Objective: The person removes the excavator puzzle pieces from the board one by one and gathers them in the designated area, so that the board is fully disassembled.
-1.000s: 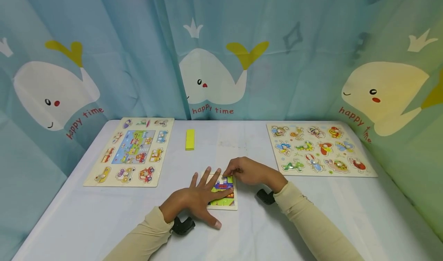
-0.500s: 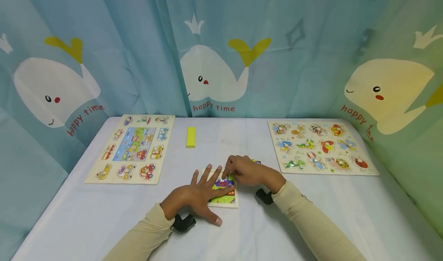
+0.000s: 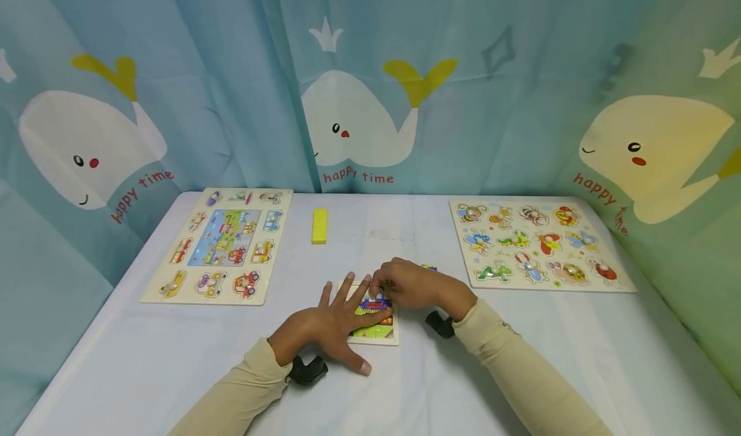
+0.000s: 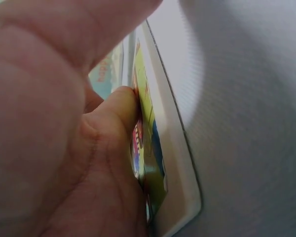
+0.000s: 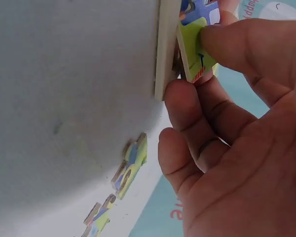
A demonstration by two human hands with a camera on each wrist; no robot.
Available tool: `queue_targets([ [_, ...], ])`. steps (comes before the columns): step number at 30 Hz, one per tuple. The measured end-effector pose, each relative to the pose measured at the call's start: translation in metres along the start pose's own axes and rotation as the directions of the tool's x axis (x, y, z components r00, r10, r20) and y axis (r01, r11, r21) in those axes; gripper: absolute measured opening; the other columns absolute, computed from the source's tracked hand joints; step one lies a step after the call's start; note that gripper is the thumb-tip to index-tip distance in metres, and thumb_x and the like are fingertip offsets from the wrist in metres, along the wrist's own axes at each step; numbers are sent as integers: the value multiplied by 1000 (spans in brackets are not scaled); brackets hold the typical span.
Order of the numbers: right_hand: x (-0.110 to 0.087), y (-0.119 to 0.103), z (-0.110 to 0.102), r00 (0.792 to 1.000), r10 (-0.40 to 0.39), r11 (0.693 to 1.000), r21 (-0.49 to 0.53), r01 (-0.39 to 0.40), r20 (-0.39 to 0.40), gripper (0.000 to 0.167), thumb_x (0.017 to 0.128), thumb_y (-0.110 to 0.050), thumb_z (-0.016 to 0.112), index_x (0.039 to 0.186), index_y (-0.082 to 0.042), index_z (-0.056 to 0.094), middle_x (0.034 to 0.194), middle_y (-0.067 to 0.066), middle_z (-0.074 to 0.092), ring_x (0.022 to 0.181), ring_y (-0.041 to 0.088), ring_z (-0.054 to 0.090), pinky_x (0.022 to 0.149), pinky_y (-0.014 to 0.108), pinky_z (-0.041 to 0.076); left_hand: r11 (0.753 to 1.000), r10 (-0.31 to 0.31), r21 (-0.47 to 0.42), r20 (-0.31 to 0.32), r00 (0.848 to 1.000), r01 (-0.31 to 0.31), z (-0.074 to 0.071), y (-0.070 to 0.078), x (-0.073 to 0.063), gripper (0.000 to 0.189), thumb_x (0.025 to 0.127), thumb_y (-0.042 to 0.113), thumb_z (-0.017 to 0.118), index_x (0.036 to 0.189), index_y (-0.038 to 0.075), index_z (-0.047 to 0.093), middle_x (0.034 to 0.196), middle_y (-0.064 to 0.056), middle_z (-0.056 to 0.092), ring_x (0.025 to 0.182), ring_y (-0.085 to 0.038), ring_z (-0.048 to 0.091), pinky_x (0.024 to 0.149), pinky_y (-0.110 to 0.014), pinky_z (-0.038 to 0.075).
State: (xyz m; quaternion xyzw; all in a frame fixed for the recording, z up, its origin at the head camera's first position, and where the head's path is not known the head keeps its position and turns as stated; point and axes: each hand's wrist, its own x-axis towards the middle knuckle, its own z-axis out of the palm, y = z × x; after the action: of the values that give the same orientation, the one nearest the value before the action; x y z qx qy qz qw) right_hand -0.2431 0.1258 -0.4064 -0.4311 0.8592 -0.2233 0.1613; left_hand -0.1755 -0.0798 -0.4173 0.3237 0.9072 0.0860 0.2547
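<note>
My left hand [image 3: 336, 333] lies with fingers spread over a small jigsaw puzzle [image 3: 373, 333], resting on its left part and across its middle. In the left wrist view a fingertip meets the picture beside the pale frame [image 4: 175, 163]. At the puzzle's far right corner, my right hand [image 3: 408, 285] pinches a green jigsaw piece [image 5: 191, 47] between thumb and fingers. That piece is tilted, its lower edge raised off the puzzle frame [image 5: 163, 54] in the right wrist view. Fingers hide part of the puzzle in the head view.
Loose jigsaw pieces [image 5: 130, 165] lie on the table beyond my right hand. A yellow block [image 3: 320, 226] stands farther back. A vehicle knob puzzle [image 3: 220, 249] lies at left, an insect knob puzzle [image 3: 538, 246] at right. A whale-print curtain [image 3: 359, 121] hangs behind the table.
The right hand has edged slightly left at the puzzle's corner, and a loose piece behind it has come into sight. The left hand stays in place. The head view has tilted slightly.
</note>
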Motion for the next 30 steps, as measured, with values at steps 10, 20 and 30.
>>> queue_targets([
  [10,-4,3,-5,998,44,992,118,-40,-33,22,92,8,57,108,-5,66,96,-1,66,84,10,57,78,29,49,1000,-3,-11,1,1000,3,1,-2,0,98,72,69,71,153,46,22,161,-2,-18,142,-33,-26,108,-62,-10],
  [20,-8,10,-11,995,81,982,176,-71,-56,17,94,0,60,104,-6,72,99,-4,69,79,9,54,72,27,47,1000,12,1,1,1000,-12,2,-3,1,96,74,68,70,153,46,21,161,-3,-17,143,-32,-24,108,-63,-8],
  [30,-24,21,-22,986,105,970,233,-73,-131,19,94,5,57,104,-1,71,103,4,69,88,12,59,76,30,49,1000,16,4,-17,1000,-16,3,-2,0,96,73,70,70,152,47,21,161,-4,-16,143,-33,-22,109,-62,-7],
])
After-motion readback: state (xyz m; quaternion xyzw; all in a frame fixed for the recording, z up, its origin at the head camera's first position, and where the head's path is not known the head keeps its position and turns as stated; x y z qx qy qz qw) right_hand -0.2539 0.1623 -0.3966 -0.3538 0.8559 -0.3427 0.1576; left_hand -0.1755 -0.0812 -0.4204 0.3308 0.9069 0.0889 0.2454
